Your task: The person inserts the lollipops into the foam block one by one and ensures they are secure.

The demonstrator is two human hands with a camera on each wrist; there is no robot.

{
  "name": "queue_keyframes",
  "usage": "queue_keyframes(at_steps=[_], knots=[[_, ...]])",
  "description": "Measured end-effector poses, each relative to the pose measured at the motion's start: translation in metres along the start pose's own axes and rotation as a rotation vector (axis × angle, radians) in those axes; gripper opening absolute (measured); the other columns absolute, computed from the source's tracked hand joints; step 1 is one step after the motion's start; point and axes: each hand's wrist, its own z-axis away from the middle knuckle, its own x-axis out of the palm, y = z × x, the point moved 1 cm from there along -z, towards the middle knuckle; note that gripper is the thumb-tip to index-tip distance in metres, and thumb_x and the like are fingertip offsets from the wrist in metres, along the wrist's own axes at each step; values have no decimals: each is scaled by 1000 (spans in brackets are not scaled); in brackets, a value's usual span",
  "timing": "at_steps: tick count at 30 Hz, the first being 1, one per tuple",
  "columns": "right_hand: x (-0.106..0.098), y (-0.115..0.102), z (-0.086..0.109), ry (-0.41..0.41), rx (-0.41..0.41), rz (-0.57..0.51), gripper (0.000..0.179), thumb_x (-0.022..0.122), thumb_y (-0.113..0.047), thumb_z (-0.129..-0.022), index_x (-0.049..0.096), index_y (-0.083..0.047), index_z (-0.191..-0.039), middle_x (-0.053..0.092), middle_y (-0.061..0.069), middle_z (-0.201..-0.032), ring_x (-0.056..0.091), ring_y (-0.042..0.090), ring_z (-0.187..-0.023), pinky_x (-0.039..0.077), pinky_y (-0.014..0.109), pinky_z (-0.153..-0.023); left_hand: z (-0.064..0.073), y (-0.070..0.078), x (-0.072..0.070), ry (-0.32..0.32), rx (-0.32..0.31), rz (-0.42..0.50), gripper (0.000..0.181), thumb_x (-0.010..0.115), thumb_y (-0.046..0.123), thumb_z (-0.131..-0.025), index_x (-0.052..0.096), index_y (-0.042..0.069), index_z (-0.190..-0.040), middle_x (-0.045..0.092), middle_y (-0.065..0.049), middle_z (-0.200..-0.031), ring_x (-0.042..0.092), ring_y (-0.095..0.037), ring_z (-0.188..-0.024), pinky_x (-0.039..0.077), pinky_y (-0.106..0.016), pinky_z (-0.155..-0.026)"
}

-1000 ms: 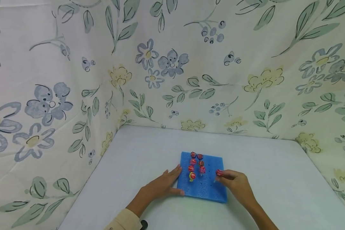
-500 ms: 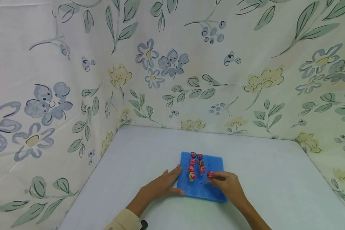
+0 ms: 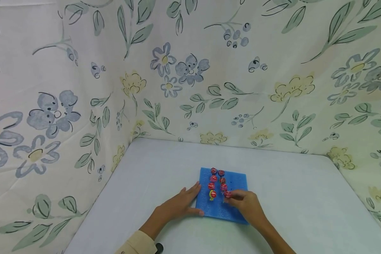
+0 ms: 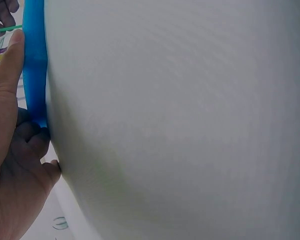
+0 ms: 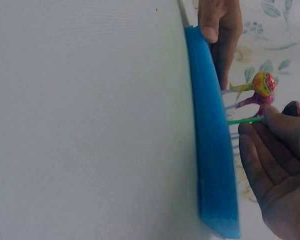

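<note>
A blue foam board (image 3: 216, 211) lies on the white table. Several wrapped lollipops (image 3: 212, 185) stand on it in two columns, their sticks in the foam. My right hand (image 3: 246, 208) pinches a pinkish-red lollipop (image 3: 227, 194) at the near end of the right column. In the right wrist view its green stick (image 5: 244, 121) reaches the foam's face; how deep it sits I cannot tell. My left hand (image 3: 177, 204) rests against the board's left side, fingers extended along that edge and thumb by the near-left corner. In the left wrist view the thumb (image 4: 10, 62) lies against the foam.
Small holes (image 3: 231, 182) show in the board's right part. The white tabletop (image 3: 152, 165) extends all round the board. Behind and to the left hangs a floral cloth (image 3: 190, 116). A beige sleeve (image 3: 138, 243) covers the left forearm.
My right hand has moved left across the board with the lollipop, from its right side to the near end of the right column. The left hand and the board have stayed put.
</note>
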Motion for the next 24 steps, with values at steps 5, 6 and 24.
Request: queue_keyframes(at_steps=[5, 6, 24], knots=[[4, 1, 0, -1, -17, 36, 8, 87, -16, -89, 83, -12, -94, 81, 0, -95, 75, 14, -94, 64, 25, -79, 0, 0, 0, 0, -3, -4, 104, 70, 67, -93, 22, 17, -171, 18, 1, -178, 23, -29, -163, 25, -57, -129], [5, 1, -1, -1, -19, 52, 7, 87, -16, -89, 83, -13, -93, 81, -1, -95, 75, 15, -95, 64, 26, -80, 0, 0, 1, 0, -3, -5, 104, 70, 67, -93, 22, 17, -171, 18, 1, -178, 23, -29, -163, 25, -57, -129], [14, 6, -4, 11, -25, 205, 4, 86, -17, -89, 83, -19, -90, 79, -9, -91, 69, 10, -93, 61, 32, -86, 1, 3, -2, -4, -9, -4, 103, 70, 65, -93, 23, 16, -171, 18, 0, -178, 23, -32, -163, 26, -58, -128]])
